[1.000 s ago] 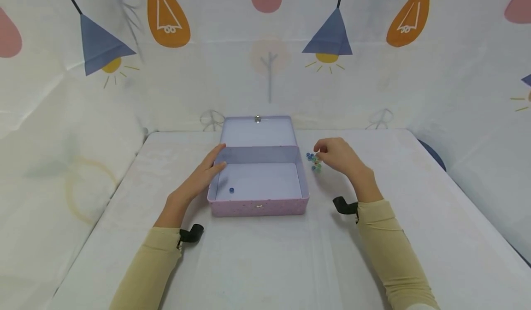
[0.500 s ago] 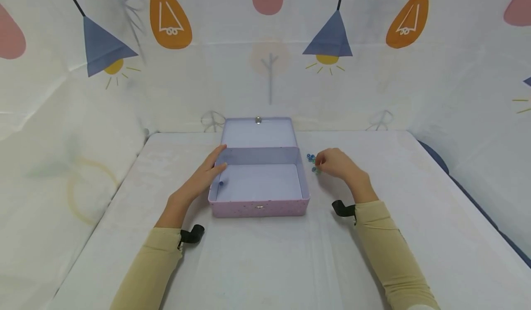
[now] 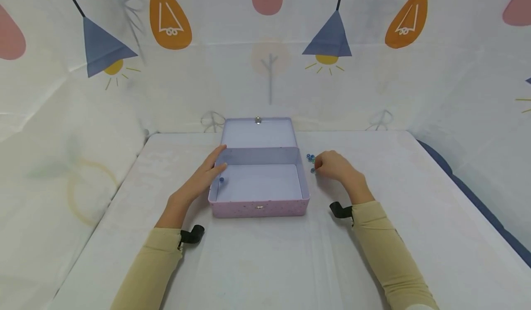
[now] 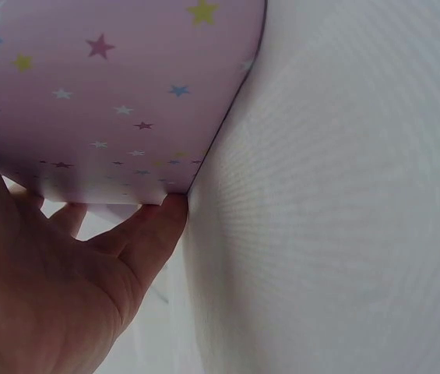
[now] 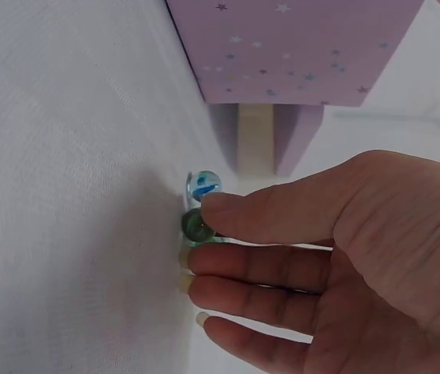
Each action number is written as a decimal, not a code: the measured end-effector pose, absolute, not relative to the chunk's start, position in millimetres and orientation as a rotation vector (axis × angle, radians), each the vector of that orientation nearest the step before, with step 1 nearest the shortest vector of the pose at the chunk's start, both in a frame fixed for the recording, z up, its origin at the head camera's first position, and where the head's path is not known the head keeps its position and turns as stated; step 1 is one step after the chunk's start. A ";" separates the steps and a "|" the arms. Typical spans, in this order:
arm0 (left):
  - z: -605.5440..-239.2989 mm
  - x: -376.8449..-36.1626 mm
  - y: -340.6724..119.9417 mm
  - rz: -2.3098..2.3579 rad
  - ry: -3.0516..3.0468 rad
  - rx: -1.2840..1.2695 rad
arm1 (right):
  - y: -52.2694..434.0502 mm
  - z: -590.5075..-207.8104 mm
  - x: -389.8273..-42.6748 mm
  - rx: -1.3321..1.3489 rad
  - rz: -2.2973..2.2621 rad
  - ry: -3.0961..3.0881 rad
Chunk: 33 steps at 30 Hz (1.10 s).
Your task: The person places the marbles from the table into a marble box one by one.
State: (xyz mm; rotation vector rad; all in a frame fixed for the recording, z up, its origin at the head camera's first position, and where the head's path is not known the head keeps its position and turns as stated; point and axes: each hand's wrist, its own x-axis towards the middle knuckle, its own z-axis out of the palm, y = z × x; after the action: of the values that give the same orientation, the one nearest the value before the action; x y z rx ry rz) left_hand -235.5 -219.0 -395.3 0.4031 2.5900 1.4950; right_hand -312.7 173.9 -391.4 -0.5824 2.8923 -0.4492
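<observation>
Several marbles (image 5: 202, 187) lie at your right hand's (image 3: 333, 167) fingertips; thumb and forefinger pinch a green marble (image 5: 197, 224). Close firmly before lifting so it can't roll. Your left hand (image 3: 203, 176), fingers straight, steadies the box (image 3: 259, 207) beside it.

In the head view the marbles (image 3: 310, 158) just right of the box (image 3: 259, 207) were too small to count, and the right hand (image 3: 334, 167) covered the nearer ones. The right wrist view showed a blue marble (image 5: 203, 185) and a green marble (image 5: 196, 224) at the fingertips (image 5: 212, 209); whether the grip had closed on either could not be told. In the left wrist view the box's starred wall was cut off by the top edge and hid most of the left hand's (image 4: 56, 273) fingers. The marble inside (image 3: 221, 179) was a mere speck.
</observation>
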 end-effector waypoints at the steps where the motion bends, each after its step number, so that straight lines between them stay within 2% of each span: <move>1: -399.0 -237.4 -220.1 1.490 2.602 0.403 | 173.5 -391.3 -312.5 -0.586 -0.451 2.894; 9: -412.8 -245.2 -225.0 1.473 2.643 0.415 | 171.4 -391.9 -312.1 -0.582 -0.444 2.893; 33: -412.7 -244.7 -224.4 1.487 2.628 0.424 | 173.8 -376.5 -307.4 -0.581 -0.519 2.874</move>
State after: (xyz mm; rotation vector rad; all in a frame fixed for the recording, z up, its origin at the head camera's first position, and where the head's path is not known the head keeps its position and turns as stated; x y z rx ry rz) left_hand -244.7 -224.4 -412.7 0.4244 2.6284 1.4867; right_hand -307.4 173.8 -376.5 -0.5810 2.8744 -0.5191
